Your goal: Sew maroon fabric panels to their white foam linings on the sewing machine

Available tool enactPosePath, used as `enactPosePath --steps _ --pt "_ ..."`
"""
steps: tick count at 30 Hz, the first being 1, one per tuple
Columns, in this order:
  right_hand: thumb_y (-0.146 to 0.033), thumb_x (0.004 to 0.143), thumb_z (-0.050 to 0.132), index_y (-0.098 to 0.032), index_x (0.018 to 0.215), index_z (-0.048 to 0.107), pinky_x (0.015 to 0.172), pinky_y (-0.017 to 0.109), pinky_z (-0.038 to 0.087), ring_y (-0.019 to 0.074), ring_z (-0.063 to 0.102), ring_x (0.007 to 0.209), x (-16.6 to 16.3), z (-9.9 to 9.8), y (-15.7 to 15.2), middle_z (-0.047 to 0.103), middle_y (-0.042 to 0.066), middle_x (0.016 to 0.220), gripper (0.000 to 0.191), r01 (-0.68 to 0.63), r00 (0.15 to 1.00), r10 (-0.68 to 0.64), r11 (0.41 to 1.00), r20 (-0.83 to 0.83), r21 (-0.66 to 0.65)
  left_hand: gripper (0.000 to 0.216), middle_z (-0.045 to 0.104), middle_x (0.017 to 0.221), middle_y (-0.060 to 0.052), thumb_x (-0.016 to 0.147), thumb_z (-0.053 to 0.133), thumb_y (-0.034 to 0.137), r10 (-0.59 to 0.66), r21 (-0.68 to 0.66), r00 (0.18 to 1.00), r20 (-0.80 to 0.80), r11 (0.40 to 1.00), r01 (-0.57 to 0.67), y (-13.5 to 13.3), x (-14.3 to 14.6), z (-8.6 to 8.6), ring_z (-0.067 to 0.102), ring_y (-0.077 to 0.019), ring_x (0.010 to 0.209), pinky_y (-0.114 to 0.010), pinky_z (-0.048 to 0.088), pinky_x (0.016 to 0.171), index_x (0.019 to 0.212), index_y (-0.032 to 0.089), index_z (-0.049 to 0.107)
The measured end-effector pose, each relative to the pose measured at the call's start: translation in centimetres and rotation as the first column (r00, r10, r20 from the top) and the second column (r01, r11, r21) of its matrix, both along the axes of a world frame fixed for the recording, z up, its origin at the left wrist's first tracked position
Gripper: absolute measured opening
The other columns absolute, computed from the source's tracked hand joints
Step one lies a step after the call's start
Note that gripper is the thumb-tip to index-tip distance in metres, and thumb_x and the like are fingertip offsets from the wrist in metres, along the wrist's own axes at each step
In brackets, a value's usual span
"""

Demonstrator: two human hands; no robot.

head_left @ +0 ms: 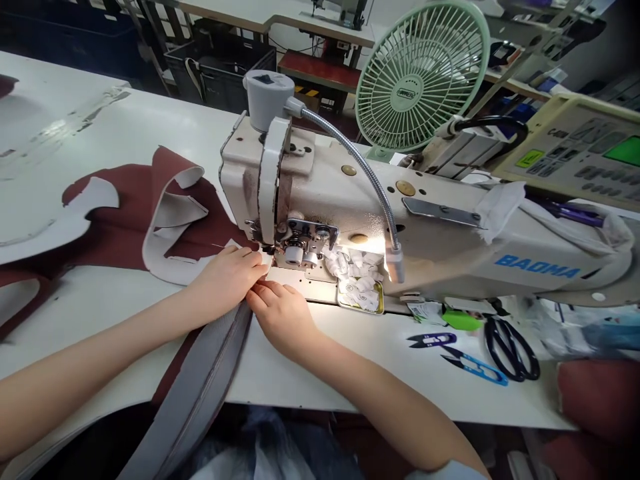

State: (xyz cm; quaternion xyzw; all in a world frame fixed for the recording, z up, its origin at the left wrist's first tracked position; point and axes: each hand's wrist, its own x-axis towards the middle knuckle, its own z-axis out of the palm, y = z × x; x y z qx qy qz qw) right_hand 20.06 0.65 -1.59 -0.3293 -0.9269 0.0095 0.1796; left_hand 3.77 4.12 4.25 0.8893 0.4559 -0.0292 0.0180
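The left hand [227,283] and right hand [281,317] meet, fingers bent, over one grey strip [203,380] near one sewing machine's [323,180] left end; I cannot tell whether they pinch it. Two thread snips [433,340] and one pair of scissors [510,351] lie right.

2 bare hands [287,317], bare forearms [115,347], pale grey sleeve [450,471], blue-and-white clothing [270,448].
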Motion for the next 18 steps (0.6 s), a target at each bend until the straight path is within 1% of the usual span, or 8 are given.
enactPosePath --steps 3,7,10,12,13,15,17,18 --pt "-0.014 0.102 0.044 -0.015 0.105 0.065 0.078 0.031 0.051 0.0195 0.062 0.112 0.2 0.3 0.3 0.072 0.009 0.115 0.021 -0.008 1.000 0.009 1.000 0.028 -0.025 0.014 0.063 0.088 -0.007 0.092 0.054 0.009 0.006 -0.003 1.000 0.009 1.000 -0.006 0.4 -0.2 -0.5 0.058 -0.0234 0.086 -0.038 0.039 0.078 0.092 0.016 0.067" --pt "-0.012 0.100 0.047 -0.015 0.097 0.066 0.077 0.032 0.050 0.0206 0.064 0.111 0.5 0.5 1.4 0.072 0.008 0.114 0.019 0.019 0.997 -0.016 0.999 0.078 -0.045 0.014 0.064 0.085 -0.007 0.091 0.056 0.011 0.038 -0.012 0.999 0.023 0.999 -0.037 1.1 0.2 -0.5 0.060 -0.0252 0.090 -0.038 0.042 0.081 0.088 0.017 0.068" --pt "-0.014 0.100 0.047 -0.016 0.100 0.066 0.080 0.032 0.049 0.0206 0.063 0.113 0.7 0.7 2.1 0.072 0.008 0.117 0.019 0.044 0.996 -0.036 0.995 0.086 -0.085 0.016 0.066 0.086 -0.008 0.089 0.054 0.010 0.049 -0.012 0.999 0.014 0.999 -0.049 1.5 0.6 -0.5 0.061 -0.0266 0.091 -0.040 0.044 0.081 0.084 0.017 0.068" --pt "-0.014 0.100 0.047 -0.016 0.105 0.066 0.083 0.032 0.049 0.0210 0.062 0.114 0.9 0.8 2.4 0.071 0.009 0.120 0.020 0.057 0.996 -0.047 0.989 0.073 -0.140 0.019 0.068 0.089 -0.008 0.089 0.052 0.010 0.018 -0.010 1.000 0.018 1.000 -0.018 1.8 0.2 -0.6 0.062 -0.0264 0.090 -0.041 0.045 0.082 0.086 0.018 0.069" --pt "-0.013 0.099 0.047 -0.016 0.109 0.066 0.084 0.033 0.049 0.0214 0.061 0.113 0.9 1.0 2.6 0.070 0.009 0.120 0.022 0.061 0.997 -0.051 0.983 0.058 -0.175 0.022 0.069 0.092 -0.008 0.089 0.050 0.009 -0.009 0.003 1.000 0.023 1.000 0.009 2.1 -0.3 -0.7 0.062 -0.0264 0.092 -0.042 0.045 0.083 0.090 0.019 0.070" --pt "-0.008 0.093 0.049 -0.018 0.117 0.064 0.088 0.034 0.048 0.0221 0.060 0.110 1.2 1.5 2.8 0.070 0.008 0.119 0.030 0.034 0.999 -0.036 0.964 -0.003 -0.264 0.034 0.070 0.104 -0.007 0.086 0.047 0.005 -0.067 0.059 0.997 0.030 0.996 0.066 2.4 -2.0 -0.6 0.061 -0.0276 0.103 -0.045 0.043 0.092 0.105 0.023 0.070" --pt "-0.001 0.085 0.051 -0.019 0.121 0.061 0.091 0.034 0.048 0.0213 0.059 0.108 1.6 2.2 3.1 0.070 0.005 0.114 0.042 -0.058 0.994 0.019 0.924 -0.106 -0.378 0.051 0.068 0.120 -0.006 0.083 0.045 0.002 -0.101 0.109 0.995 0.016 0.989 0.099 2.5 -4.3 -0.2 0.056 -0.0289 0.119 -0.048 0.038 0.103 0.122 0.027 0.065" --pt "0.002 0.081 0.052 -0.019 0.119 0.062 0.092 0.033 0.047 0.0205 0.058 0.106 2.0 2.6 3.2 0.070 0.005 0.110 0.045 -0.120 0.985 0.053 0.891 -0.162 -0.438 0.056 0.066 0.127 -0.006 0.082 0.043 0.001 -0.103 0.118 0.995 0.000 0.988 0.103 2.2 -5.5 0.1 0.052 -0.0290 0.126 -0.049 0.036 0.107 0.128 0.027 0.062"
